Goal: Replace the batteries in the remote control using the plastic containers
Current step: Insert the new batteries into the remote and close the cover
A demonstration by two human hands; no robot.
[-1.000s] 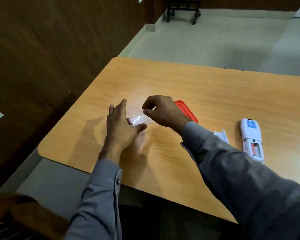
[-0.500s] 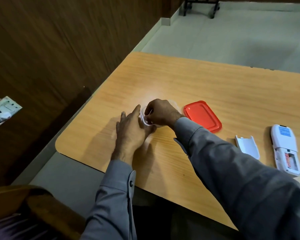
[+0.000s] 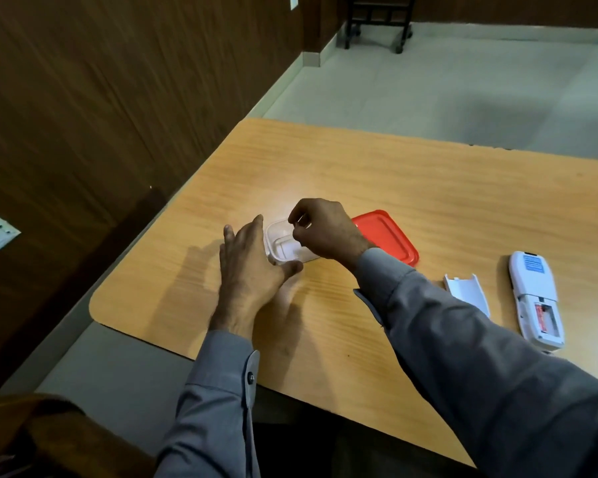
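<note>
1. On the wooden table (image 3: 428, 188), one clear plastic container (image 3: 283, 244) is sitting upright with its mouth open, near the left front corner.
2. Two hands are working at that container, both coming out of grey sleeves.
3. One left hand (image 3: 252, 267) is lying against the container's left side, fingers stretched out and loose, the thumb pressing at the near rim; it is bracing the container, not wrapping around it.
4. One right hand (image 3: 325, 232) is hovering over the container's opening with its fingers curled in and thumb and forefinger pinched together; whether anything is being held in that pinch I cannot tell.
5. One red lid (image 3: 389, 236) is lying flat on the table just to the right of the container, partly hidden behind the right wrist.
6. One white battery cover (image 3: 466, 293) is lying loose on the table, between the lid and the remote, its near end disappearing behind the right sleeve.
7. One white remote control (image 3: 535, 298) is lying face down at the right, well apart from the container, with its battery bay open.
8. One battery (image 3: 541, 317) with a red wrap is showing in the left slot of that bay; the slot beside it is looking pale and bare.
9. One dark wheeled stand (image 3: 377, 20) is standing on the floor beyond the table.
</note>
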